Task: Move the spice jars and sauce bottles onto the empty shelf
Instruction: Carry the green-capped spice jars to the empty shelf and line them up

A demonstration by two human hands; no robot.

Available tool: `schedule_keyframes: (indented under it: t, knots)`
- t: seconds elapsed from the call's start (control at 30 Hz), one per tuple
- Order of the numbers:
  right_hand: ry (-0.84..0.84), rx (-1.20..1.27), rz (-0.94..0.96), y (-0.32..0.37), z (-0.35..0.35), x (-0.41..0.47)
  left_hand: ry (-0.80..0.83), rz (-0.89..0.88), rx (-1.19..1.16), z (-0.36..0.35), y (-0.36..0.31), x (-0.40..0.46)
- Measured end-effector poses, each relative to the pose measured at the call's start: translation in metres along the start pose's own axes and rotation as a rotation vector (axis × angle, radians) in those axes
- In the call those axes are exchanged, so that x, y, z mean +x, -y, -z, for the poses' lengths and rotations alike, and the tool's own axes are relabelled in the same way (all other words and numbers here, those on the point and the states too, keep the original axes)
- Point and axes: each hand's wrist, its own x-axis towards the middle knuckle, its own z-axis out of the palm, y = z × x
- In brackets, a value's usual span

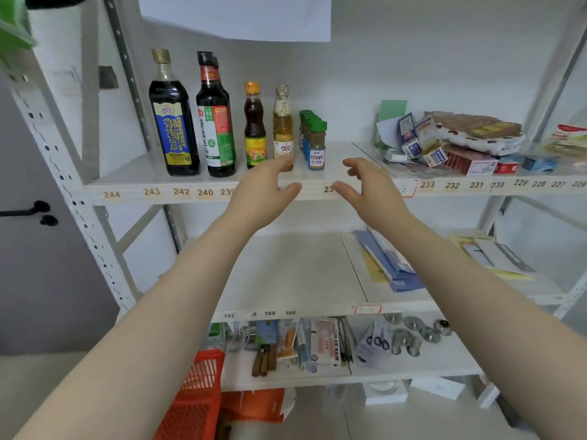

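On the upper shelf [127, 182] stand four sauce bottles [216, 122] visible in front, a fifth dark one tucked behind the second, and a row of green-capped spice jars [316, 144], perhaps four. Both the left hand [263, 192] and right hand [368, 188] hover empty, fingers loosely spread, before the jars.
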Motion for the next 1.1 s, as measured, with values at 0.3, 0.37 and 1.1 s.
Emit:
schedule_keyframes:
  t: [0.3, 0.37, 1.1]
  knots:
    - [-0.012, 0.074, 0.001, -0.054, -0.015, 0.087, -0.05, 0.073, -0.11, -0.055, 0.007, 0.082]
    - [-0.018, 0.09, 0.002, -0.063, -0.022, 0.103, -0.073, 0.093, -0.163, -0.067, 0.011, 0.1]
    - [0.097, 0.261, -0.019, -0.116, -0.061, 0.192, -0.166, 0.32, -0.164, -0.156, 0.033, 0.197]
